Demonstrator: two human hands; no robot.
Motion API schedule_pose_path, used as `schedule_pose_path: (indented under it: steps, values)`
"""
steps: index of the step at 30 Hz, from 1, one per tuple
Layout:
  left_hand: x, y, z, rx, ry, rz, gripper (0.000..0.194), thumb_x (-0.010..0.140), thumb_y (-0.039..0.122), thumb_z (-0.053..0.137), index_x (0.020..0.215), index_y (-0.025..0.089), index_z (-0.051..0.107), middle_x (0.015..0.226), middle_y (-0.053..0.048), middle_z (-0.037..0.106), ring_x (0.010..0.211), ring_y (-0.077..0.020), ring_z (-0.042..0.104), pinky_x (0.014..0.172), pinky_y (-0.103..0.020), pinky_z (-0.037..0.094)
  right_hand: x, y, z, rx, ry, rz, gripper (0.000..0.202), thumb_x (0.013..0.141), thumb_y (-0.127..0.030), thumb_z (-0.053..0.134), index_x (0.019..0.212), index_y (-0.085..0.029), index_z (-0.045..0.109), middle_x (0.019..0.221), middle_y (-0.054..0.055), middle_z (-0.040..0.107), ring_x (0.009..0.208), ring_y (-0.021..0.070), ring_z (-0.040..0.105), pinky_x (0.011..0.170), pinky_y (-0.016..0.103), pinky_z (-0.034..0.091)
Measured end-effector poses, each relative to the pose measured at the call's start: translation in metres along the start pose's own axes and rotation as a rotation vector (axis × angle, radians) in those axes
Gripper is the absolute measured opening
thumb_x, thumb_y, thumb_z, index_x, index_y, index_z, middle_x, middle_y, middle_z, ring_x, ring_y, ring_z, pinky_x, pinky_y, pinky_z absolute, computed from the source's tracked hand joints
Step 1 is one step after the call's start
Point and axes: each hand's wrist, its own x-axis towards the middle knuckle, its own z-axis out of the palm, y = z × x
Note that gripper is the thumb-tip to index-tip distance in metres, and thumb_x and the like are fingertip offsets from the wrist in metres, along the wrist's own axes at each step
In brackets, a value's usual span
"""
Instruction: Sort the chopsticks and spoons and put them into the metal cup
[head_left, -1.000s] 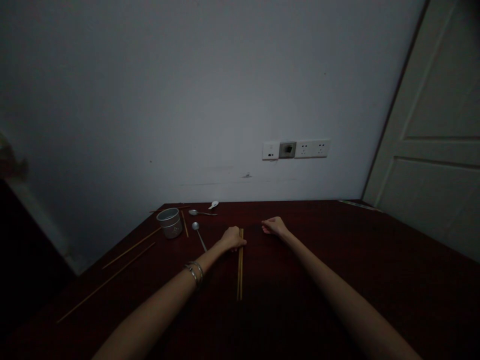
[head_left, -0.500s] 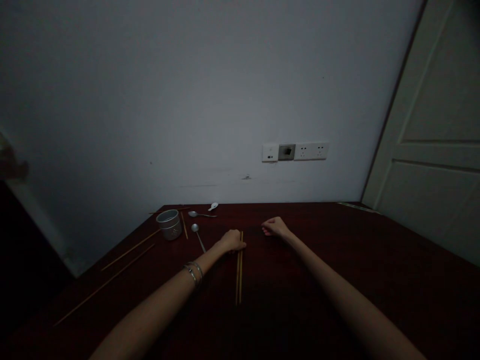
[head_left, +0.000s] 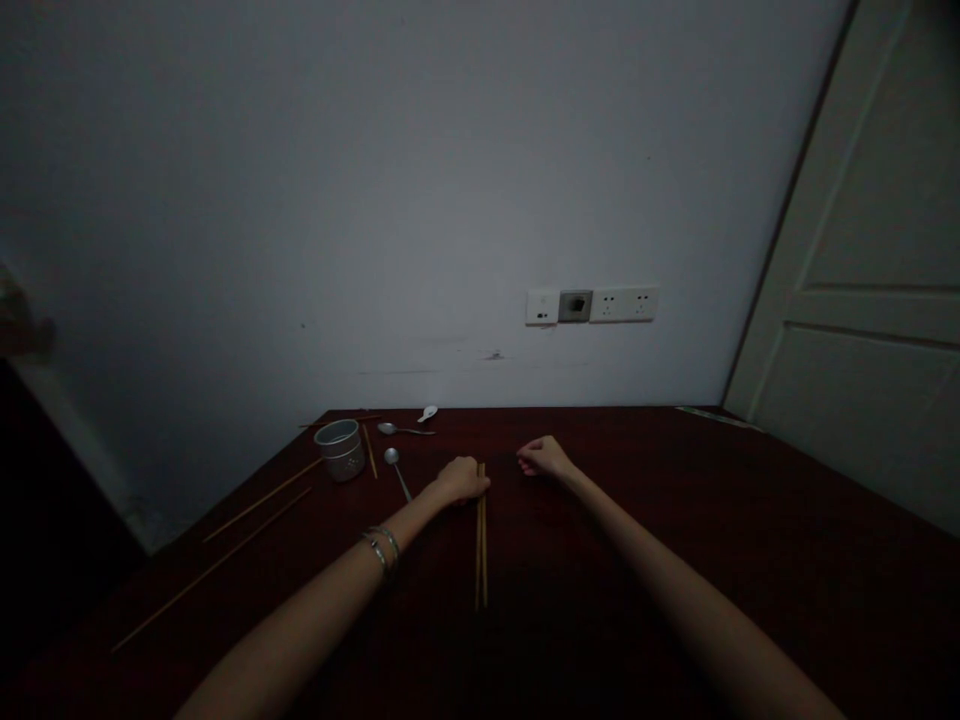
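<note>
My left hand (head_left: 460,481), with bracelets at its wrist, is closed around the upper part of a pair of wooden chopsticks (head_left: 481,555), which point toward me side by side. To the right of them my right hand (head_left: 546,457) is curled shut just over the table, with nothing visible in it. A metal spoon (head_left: 393,458) lies left of my left hand, its handle end partly hidden by that hand. Behind it are another metal spoon (head_left: 388,428) and a white spoon (head_left: 429,412).
A grey metal utensil holder (head_left: 342,458) stands at the table's left. Loose chopsticks lie around it, one (head_left: 259,502) in front and a longer one (head_left: 214,568) nearer me. Behind the dark red table (head_left: 637,430) is a wall with sockets (head_left: 592,306); a door (head_left: 870,330) is at right.
My right hand has shifted slightly left, toward the chopsticks. The lower ends of the chopsticks have swung slightly right in my left hand, which keeps its hold.
</note>
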Motion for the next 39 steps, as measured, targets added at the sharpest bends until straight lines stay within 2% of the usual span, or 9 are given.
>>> schedule_pose_path:
  steps: [3,6,10,14,18,21,24,30,39]
  values:
    - [-0.016,-0.012,-0.040,-0.189,-0.160,0.074,0.041,0.074,0.047,0.045,0.051,0.014,0.053,0.047,-0.004,0.053,0.039,-0.0102,0.047,0.039,-0.021,0.035,-0.007,-0.012,0.017,-0.044,-0.009,-0.068,0.006,0.066,-0.011,0.058,0.062,-0.012,0.061,0.045,-0.002,0.056,0.039,0.0066,0.051,0.040,0.014,0.043]
    - [-0.038,-0.047,-0.098,-0.481,-0.298,0.167,0.040,0.070,0.051,0.052,0.051,0.016,0.049,0.041,0.001,0.044,0.034,-0.0061,0.035,0.035,-0.020,0.027,-0.023,-0.033,0.052,-0.162,-0.092,-0.263,0.010,0.067,-0.013,0.056,0.070,-0.012,0.065,0.047,-0.002,0.057,0.039,0.0071,0.050,0.039,0.015,0.039]
    - [-0.069,-0.133,-0.172,-0.838,-0.009,0.053,0.045,0.074,0.055,0.043,0.048,0.019,0.037,0.035,0.004,0.028,0.032,-0.0044,0.021,0.035,-0.021,0.018,-0.055,-0.064,0.116,-0.315,-0.267,-0.555,0.018,0.069,-0.016,0.053,0.078,-0.012,0.068,0.063,0.002,0.064,0.052,0.0094,0.056,0.048,0.017,0.041]
    - [-0.093,-0.228,-0.210,-0.971,0.448,-0.101,0.050,0.080,0.058,0.022,0.050,0.020,0.034,0.037,0.005,0.014,0.034,-0.0038,0.010,0.038,-0.021,0.014,-0.090,-0.082,0.189,-0.551,-0.440,-0.880,0.023,0.072,-0.014,0.049,0.088,-0.014,0.066,0.076,0.004,0.066,0.065,0.0123,0.060,0.059,0.020,0.044]
    - [-0.096,-0.289,-0.196,-0.927,0.388,-0.140,0.038,0.075,0.052,0.037,0.057,0.018,0.043,0.045,0.004,0.029,0.038,-0.0055,0.022,0.042,-0.021,0.022,-0.113,-0.083,0.258,-0.839,-0.461,-1.180,0.022,0.078,-0.017,0.045,0.091,-0.016,0.063,0.091,0.008,0.064,0.081,0.0181,0.059,0.063,0.026,0.048]
    - [-0.089,-0.315,-0.163,-0.707,0.292,-0.370,0.035,0.065,0.052,0.052,0.065,0.016,0.051,0.052,0.002,0.046,0.045,-0.0087,0.038,0.043,-0.022,0.027,-0.117,-0.080,0.301,-0.917,-0.460,-1.290,0.019,0.079,-0.021,0.047,0.091,-0.017,0.061,0.097,0.008,0.061,0.088,0.0213,0.056,0.060,0.029,0.050]
    - [-0.078,-0.332,-0.127,-0.472,0.220,-0.454,0.035,0.058,0.049,0.059,0.065,0.014,0.056,0.055,0.000,0.053,0.050,-0.0118,0.046,0.046,-0.022,0.032,-0.111,-0.078,0.332,-0.935,-0.443,-1.323,0.019,0.082,-0.019,0.044,0.093,-0.017,0.059,0.097,0.006,0.060,0.091,0.0214,0.053,0.061,0.030,0.052]
    - [-0.045,-0.354,-0.081,-0.345,0.252,-0.335,0.026,0.057,0.037,0.059,0.065,0.012,0.059,0.056,0.000,0.057,0.055,-0.0133,0.050,0.051,-0.022,0.036,-0.084,-0.077,0.353,-0.990,-0.416,-1.279,0.020,0.081,-0.013,0.044,0.094,-0.017,0.058,0.098,0.007,0.058,0.095,0.0222,0.048,0.064,0.030,0.051]
    - [-0.012,-0.377,-0.057,-0.217,0.209,-0.224,0.023,0.055,0.037,0.059,0.062,0.015,0.058,0.059,0.000,0.058,0.061,-0.0142,0.052,0.054,-0.021,0.036,-0.052,-0.073,0.363,-1.021,-0.432,-1.369,0.017,0.083,-0.013,0.044,0.092,-0.017,0.059,0.099,0.006,0.060,0.097,0.0215,0.047,0.070,0.031,0.048]
